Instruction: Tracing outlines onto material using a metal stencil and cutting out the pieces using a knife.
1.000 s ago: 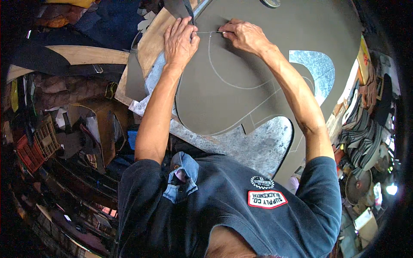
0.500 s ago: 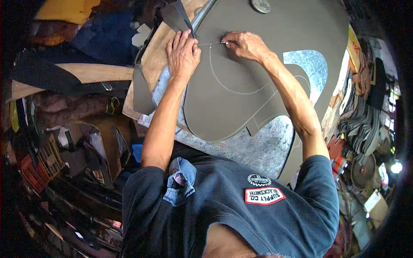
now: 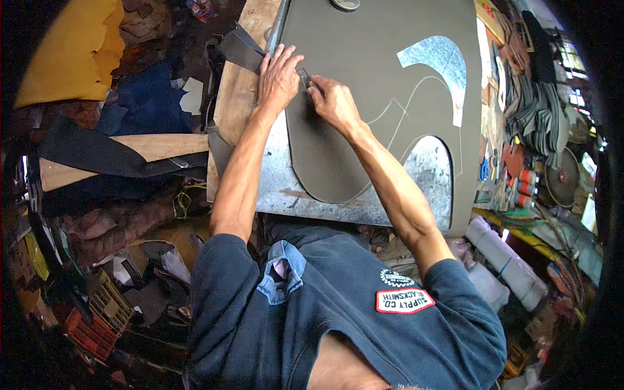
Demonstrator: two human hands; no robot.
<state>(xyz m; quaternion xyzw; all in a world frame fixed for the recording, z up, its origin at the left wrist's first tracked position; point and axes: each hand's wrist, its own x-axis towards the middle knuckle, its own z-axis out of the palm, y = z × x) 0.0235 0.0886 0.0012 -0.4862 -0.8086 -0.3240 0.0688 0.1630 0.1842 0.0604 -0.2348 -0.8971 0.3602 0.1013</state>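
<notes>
A large grey-brown sheet (image 3: 364, 58) with pale drawn lines lies over a metal-topped table (image 3: 312, 207). Near the sheet's left edge, my left hand (image 3: 279, 79) rests flat, fingers stretched forward. Just to its right, my right hand (image 3: 335, 103) grips a small knife (image 3: 304, 78), its slim metal blade pointing up and left at the sheet. Most of the knife's handle is hidden in my fingers. A hook-shaped opening (image 3: 448, 62) in the sheet shows the metal beneath, and a rounded cutout (image 3: 429, 169) sits nearer me.
A round metal object (image 3: 345, 4) sits on the far part of the sheet. Dark offcuts (image 3: 242, 51) lie by the left edge on a wooden board (image 3: 235, 97). Stacked dark pieces (image 3: 543, 107) and a grinding disc (image 3: 564, 175) stand at right; crates (image 3: 97, 325) are lower left.
My right hand has drawn left and slightly toward me, bringing the knife close beside my left hand. The left hand stays flat at the sheet's edge. The whole view has turned and shifted.
</notes>
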